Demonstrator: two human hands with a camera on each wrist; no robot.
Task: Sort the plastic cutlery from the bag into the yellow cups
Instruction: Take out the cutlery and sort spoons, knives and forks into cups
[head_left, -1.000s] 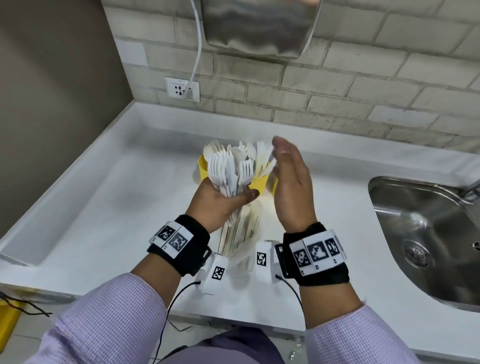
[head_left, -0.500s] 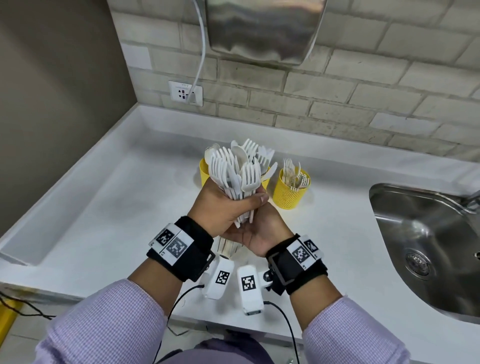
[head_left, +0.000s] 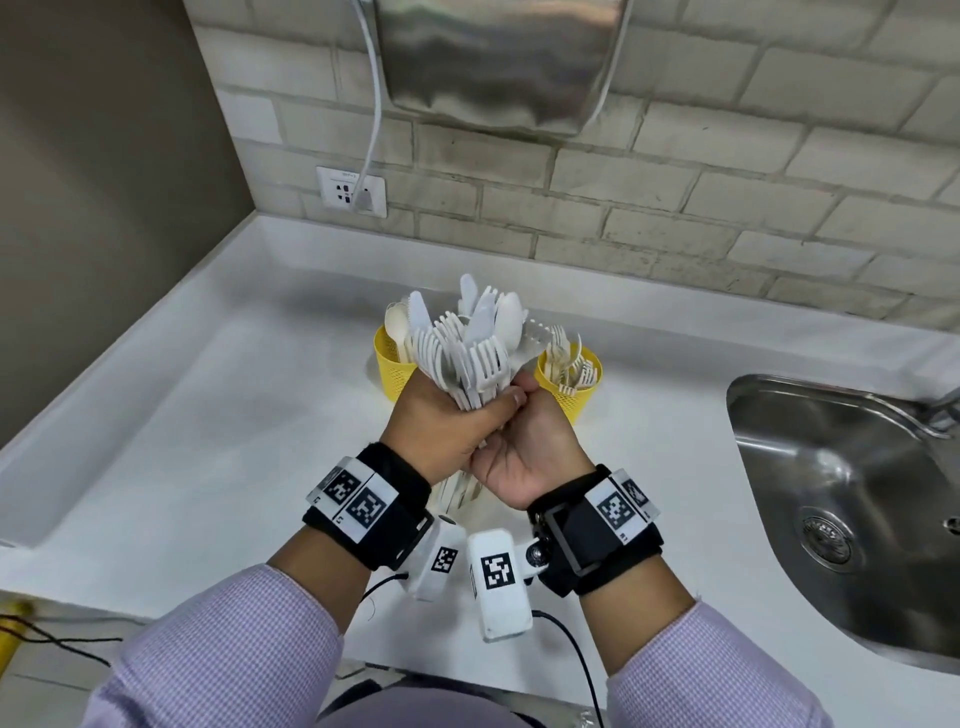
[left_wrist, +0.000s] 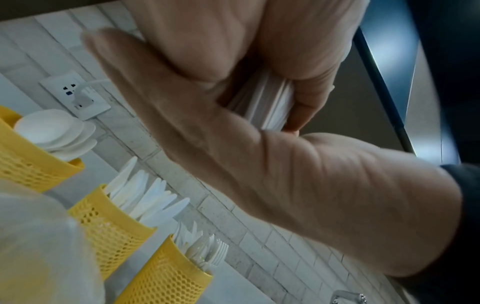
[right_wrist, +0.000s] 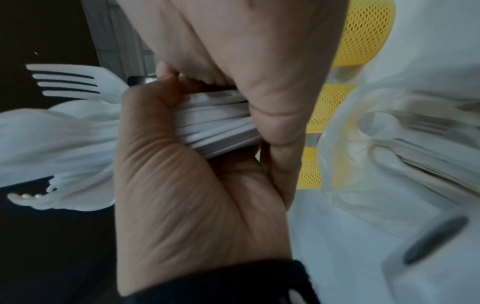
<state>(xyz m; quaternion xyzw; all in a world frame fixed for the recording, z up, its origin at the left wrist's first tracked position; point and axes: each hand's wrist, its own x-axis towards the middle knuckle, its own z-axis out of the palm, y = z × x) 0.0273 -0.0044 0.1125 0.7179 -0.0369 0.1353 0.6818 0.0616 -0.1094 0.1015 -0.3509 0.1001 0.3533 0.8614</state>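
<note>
Gripping cutlery bundle (head_left: 470, 364) w/ both hands (head_left: 488, 431)

- Pale brick wall (head_left: 675, 197) beyond the hands, with a steel dispenser (head_left: 498, 57) mounted on it.
- White socket (head_left: 351, 190), 1 cable plugged in.
- White bench (head_left: 208, 415) beneath.
- Steel sink (head_left: 852, 499) to the right.

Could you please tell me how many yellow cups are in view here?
3, in a row in the left wrist view: the spoon cup, the knife cup and the fork cup. The head view hides the middle one.
</note>
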